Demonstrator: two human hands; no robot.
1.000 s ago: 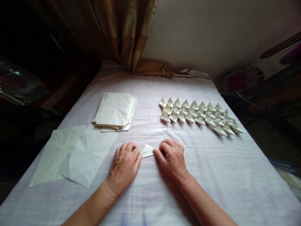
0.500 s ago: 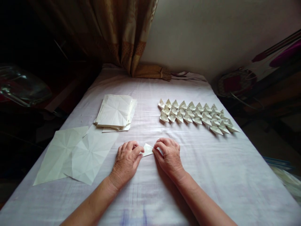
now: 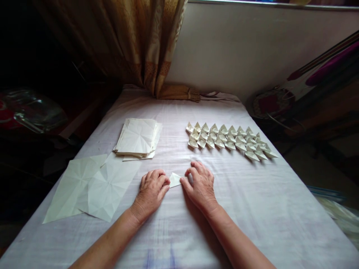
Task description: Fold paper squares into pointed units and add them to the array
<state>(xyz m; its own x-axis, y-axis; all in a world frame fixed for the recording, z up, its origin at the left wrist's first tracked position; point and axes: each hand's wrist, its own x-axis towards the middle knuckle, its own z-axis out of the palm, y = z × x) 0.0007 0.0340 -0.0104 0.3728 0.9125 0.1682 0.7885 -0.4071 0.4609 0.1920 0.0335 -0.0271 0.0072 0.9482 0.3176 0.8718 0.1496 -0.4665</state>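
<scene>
A small folded white paper piece (image 3: 175,180) lies on the white cloth between my two hands. My left hand (image 3: 150,193) has its fingers curled and its fingertips pinch the piece's left edge. My right hand (image 3: 199,184) also has bent fingers, pressing on the piece's right edge. Both forearms reach in from the bottom of the view.
Rows of several finished folded paper pieces (image 3: 228,140) lie at the right rear. A stack of creased square sheets (image 3: 138,138) sits at the left rear, with two loose creased sheets (image 3: 92,185) in front. A curtain (image 3: 146,45) hangs behind the cloth-covered table (image 3: 266,209).
The view has tilted upward a little, so everything sits slightly lower and smaller. My hands stay on the small folded piece, with the fingers shifting slightly along its edges.
</scene>
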